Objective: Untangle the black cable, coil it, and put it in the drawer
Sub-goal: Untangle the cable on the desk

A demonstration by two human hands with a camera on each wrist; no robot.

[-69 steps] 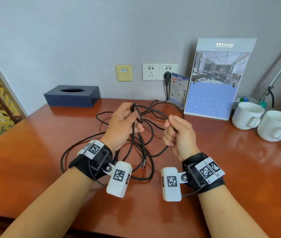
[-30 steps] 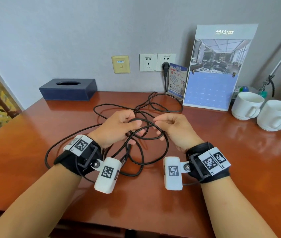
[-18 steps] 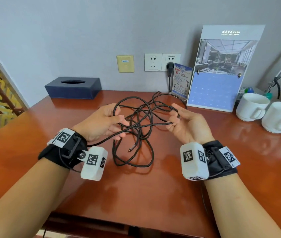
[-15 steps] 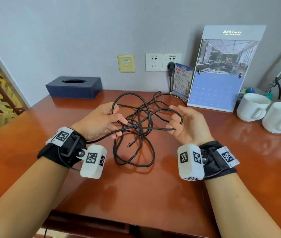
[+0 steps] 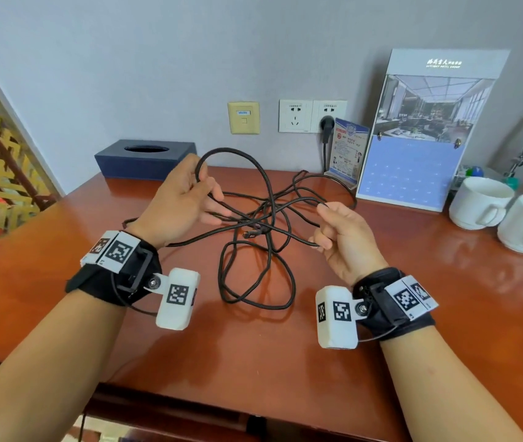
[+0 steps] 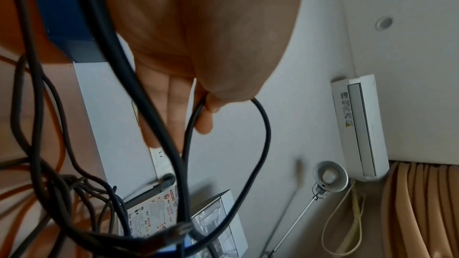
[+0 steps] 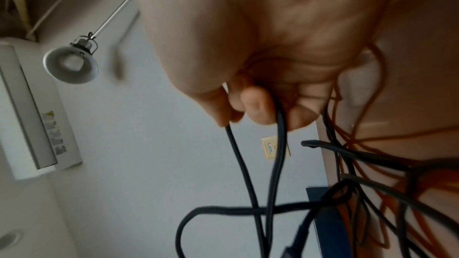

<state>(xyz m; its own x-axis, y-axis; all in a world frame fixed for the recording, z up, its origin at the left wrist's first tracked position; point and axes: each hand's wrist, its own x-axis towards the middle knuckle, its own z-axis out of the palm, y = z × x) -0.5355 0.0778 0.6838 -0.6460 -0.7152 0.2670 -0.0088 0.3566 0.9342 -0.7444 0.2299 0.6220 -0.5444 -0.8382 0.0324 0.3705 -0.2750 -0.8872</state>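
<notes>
A long black cable [image 5: 269, 215] hangs in tangled loops between my hands, its lower loops resting on the wooden desk [image 5: 253, 346]. My left hand [image 5: 186, 199] is raised at centre left and pinches a tall loop of cable [image 6: 196, 117] between thumb and fingers. My right hand [image 5: 339, 231] has its fingers curled round a bend of the cable [image 7: 278, 125]. One plug end [image 5: 249, 234] dangles in the middle of the tangle. No drawer shows in any view.
A dark blue tissue box [image 5: 145, 157] stands at the back left. A calendar stand [image 5: 426, 129] and a small card [image 5: 347, 151] lean at the wall, beside a plugged socket [image 5: 327, 122]. Two white cups [image 5: 480, 202] sit at the right.
Both hands have risen and drawn apart, stretching the tangle off the desk. The left hand has lifted its loop higher; the right hand's fingers have closed round a strand.
</notes>
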